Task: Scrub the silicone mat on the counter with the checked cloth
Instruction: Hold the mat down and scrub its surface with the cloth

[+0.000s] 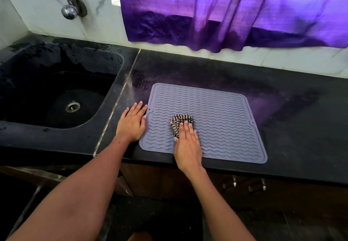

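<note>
A grey silicone mat with wavy ridges lies flat on the black counter. A folded checked cloth, black and beige, sits on the mat's left half. My right hand lies flat on the cloth with straight fingers pressing it down onto the mat; most of the cloth is hidden under the palm. My left hand rests flat on the counter at the mat's left edge, fingers straight, thumb touching the mat's rim.
A black sink with a metal drain lies to the left, a tap on the wall above it. A purple curtain hangs behind the counter. The counter's front edge runs just below the mat.
</note>
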Tool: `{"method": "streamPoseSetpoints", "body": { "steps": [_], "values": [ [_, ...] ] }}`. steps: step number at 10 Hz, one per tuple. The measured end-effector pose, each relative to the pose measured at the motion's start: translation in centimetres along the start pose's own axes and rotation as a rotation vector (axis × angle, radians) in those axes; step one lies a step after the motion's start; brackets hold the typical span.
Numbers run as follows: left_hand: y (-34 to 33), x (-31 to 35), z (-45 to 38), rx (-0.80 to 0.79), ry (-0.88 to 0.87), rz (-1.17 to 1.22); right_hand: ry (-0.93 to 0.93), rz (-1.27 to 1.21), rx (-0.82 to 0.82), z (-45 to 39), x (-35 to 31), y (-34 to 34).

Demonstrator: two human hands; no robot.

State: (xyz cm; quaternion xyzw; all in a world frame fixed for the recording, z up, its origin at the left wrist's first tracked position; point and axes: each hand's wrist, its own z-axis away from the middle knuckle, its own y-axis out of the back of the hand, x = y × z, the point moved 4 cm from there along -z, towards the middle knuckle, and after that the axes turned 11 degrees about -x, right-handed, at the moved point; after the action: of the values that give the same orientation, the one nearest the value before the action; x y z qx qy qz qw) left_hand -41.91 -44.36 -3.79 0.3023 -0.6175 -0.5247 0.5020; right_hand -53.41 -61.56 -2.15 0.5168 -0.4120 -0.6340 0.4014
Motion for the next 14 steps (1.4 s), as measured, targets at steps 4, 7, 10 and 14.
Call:
{"method": "streamPoseSetpoints", "body": {
  "steps": [4,7,10,14],
  "values": [
    [-0.4,-0.6,-0.3,0.025,-0.014,0.007,-0.008,-0.338,0.123,0.7,0.1,1.4],
    [-0.6,-0.9,-0.6,0.044,-0.016,-0.015,-0.031,-0.262,0.267,0.5,1.6,3.2],
    [-0.5,-0.4,-0.4,0.045,-0.012,-0.004,0.003,0.01,0.098,-0.2,2.2,0.2],
    [-0.6,-0.8,-0.5,0.048,-0.023,-0.028,-0.264,-1.019,0.258,0.2,5.2,4.8]
  ]
}}
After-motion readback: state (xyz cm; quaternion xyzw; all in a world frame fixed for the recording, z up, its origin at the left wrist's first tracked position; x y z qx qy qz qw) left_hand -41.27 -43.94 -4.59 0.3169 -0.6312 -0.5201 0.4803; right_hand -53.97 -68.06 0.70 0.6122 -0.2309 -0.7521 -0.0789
